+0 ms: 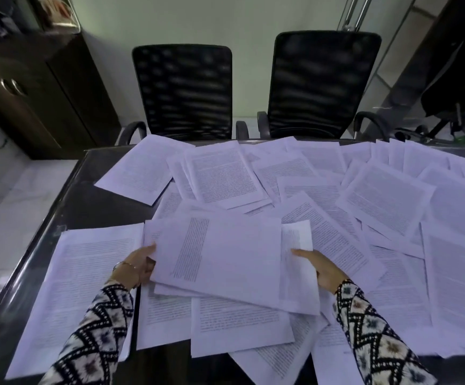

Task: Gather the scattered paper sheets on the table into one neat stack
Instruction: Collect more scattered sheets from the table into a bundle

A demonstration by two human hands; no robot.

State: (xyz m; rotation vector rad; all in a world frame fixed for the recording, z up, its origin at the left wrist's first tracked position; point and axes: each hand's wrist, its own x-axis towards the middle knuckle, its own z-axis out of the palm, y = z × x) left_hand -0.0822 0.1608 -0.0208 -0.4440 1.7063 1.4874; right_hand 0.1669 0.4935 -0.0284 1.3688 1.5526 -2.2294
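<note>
A small bundle of printed white sheets (234, 259) is lifted a little above the table, lying crosswise in front of me. My left hand (139, 263) grips its left edge, thumb on top. My right hand (318, 266) holds its right edge, fingers on a sheet that sticks out of the bundle. Many more printed sheets (364, 195) lie scattered and overlapping over the dark glass table (86, 201). One sheet (141, 168) lies apart at the far left. A large sheet (81, 287) lies under my left forearm.
Two black mesh office chairs (184, 90) (320, 81) stand at the table's far edge. A dark wooden cabinet (39, 95) is at the far left. The table's left strip is bare glass. A dark chair base and cables sit at the far right (448, 107).
</note>
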